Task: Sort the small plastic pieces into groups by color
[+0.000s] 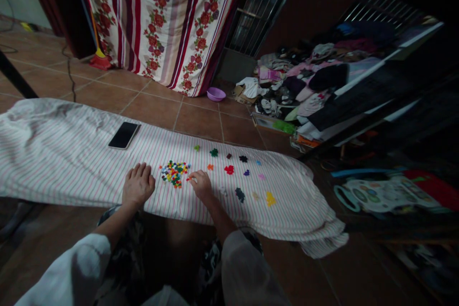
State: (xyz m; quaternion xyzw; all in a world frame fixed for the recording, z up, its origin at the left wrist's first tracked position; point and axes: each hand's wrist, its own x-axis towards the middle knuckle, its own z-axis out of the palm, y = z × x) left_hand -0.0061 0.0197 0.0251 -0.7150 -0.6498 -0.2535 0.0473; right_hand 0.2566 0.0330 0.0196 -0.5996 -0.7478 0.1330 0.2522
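A mixed pile of small colored pieces (175, 173) lies on a striped cloth (158, 141). My left hand (138, 185) rests on the cloth just left of it, fingers extended and holding nothing. On the pile's right side, my right hand (201, 184) pinches a small red piece (189, 179) between thumb and finger. Farther right, pieces sit in small single-color groups: dark green (214, 152), black (243, 158), orange (210, 167), red (229, 169), dark blue (246, 172), pink (261, 176), dark grey (240, 194), yellow (270, 199) and several others.
A phone (124, 135) lies on the cloth at the back left. Beyond the cloth are a tiled floor, a purple bowl (216, 94), a broom (99, 60) and a floral curtain (158, 19). Heaped clothes (287, 86) occupy the right back.
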